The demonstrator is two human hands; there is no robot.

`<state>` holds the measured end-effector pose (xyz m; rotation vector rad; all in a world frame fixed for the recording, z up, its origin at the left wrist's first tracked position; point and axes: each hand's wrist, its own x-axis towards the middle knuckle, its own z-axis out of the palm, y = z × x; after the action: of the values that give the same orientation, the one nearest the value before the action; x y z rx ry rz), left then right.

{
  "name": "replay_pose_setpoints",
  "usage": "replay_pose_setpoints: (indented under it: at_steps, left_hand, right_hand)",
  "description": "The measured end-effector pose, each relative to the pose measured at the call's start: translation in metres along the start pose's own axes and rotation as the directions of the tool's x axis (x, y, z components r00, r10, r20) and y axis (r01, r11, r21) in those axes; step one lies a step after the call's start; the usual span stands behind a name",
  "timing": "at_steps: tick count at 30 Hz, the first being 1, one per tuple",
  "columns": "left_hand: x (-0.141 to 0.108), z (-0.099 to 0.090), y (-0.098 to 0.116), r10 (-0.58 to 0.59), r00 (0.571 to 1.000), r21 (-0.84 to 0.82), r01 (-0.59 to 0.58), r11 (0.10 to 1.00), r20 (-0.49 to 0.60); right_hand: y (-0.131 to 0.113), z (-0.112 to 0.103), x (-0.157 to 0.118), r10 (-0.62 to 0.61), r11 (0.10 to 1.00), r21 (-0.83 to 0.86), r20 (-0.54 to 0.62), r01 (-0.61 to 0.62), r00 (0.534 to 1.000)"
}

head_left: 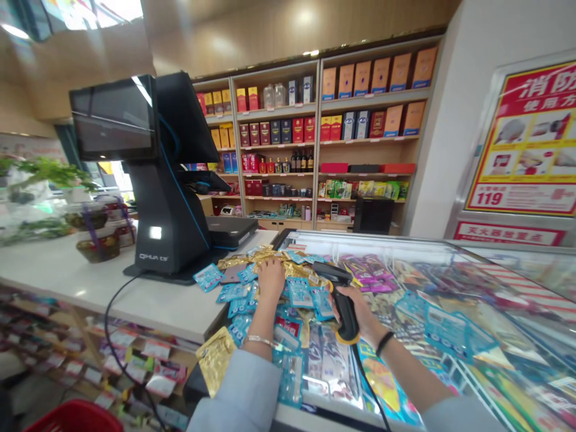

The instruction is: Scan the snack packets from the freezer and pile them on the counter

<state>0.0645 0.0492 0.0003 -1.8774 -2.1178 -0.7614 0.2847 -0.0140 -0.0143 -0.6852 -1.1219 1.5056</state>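
Note:
My right hand [355, 306] is wrapped round the handle of a black barcode scanner [346, 312] with yellow trim, its head pointing left and its cable hanging down. Ahead of me my left hand [271, 277] lies palm down on a heap of small packets, with its fingers apart on the gold packets [252, 257]. Blue packets [299, 292] are spread around both hands. Another gold packet [216, 359] lies near my left forearm. The undersides of my left fingers are hidden.
A black point-of-sale terminal [168, 222] stands on the white counter [180, 303] at left. Under the packets and to the right is a glass-topped freezer [405, 288] with packaged goods inside. A red basket [74, 418] sits low at left. Shelves [279, 111] of boxes line the back wall.

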Motion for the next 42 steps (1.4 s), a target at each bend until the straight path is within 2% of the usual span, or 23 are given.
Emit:
replay_pose_setpoints:
  at_steps: [4, 8, 11, 17, 23, 28, 33, 42]
  left_hand:
    - [0.003, 0.005, 0.000, -0.066, 0.998, -0.123, 0.066, 0.990, 0.003]
    - [0.006, 0.000, 0.001, -0.131, 0.991, -0.250, 0.126, 0.960, -0.003]
    - [0.009, -0.003, -0.001, -0.180, 0.982, -0.365, 0.147, 0.919, -0.056]
    - [0.011, -0.005, -0.004, -0.255, 0.946, -0.587, 0.092, 0.804, -0.202]
    - [0.005, -0.019, 0.004, -0.304, 0.877, -0.560, 0.048, 0.827, -0.373]
    - [0.001, -0.028, 0.008, -0.342, 0.834, -0.561, 0.048, 0.826, -0.432]
    - [0.001, -0.030, 0.007, -0.371, 0.829, -0.588, 0.065, 0.806, -0.418]
    - [-0.002, -0.034, 0.010, -0.353, 0.843, -0.555, 0.079, 0.828, -0.406]
  right_hand:
    - [0.000, 0.001, -0.001, -0.024, 1.000, -0.013, 0.014, 0.024, 1.000]
    - [0.002, -0.001, 0.000, -0.016, 1.000, -0.022, 0.021, 0.016, 1.000]
    - [0.006, -0.003, 0.001, -0.007, 1.000, -0.022, 0.017, 0.008, 1.000]
    - [0.004, -0.003, 0.001, -0.032, 0.999, -0.031, 0.033, 0.033, 0.999]
    - [-0.006, 0.000, -0.001, -0.085, 0.992, -0.092, 0.017, 0.086, 0.996]
    - [-0.008, 0.001, -0.001, -0.132, 0.986, -0.104, -0.019, 0.129, 0.991]
    - [-0.008, 0.000, 0.000, -0.151, 0.985, -0.090, -0.053, 0.146, 0.987]
    - [-0.013, -0.001, 0.000, -0.161, 0.986, -0.061, -0.060, 0.157, 0.985]
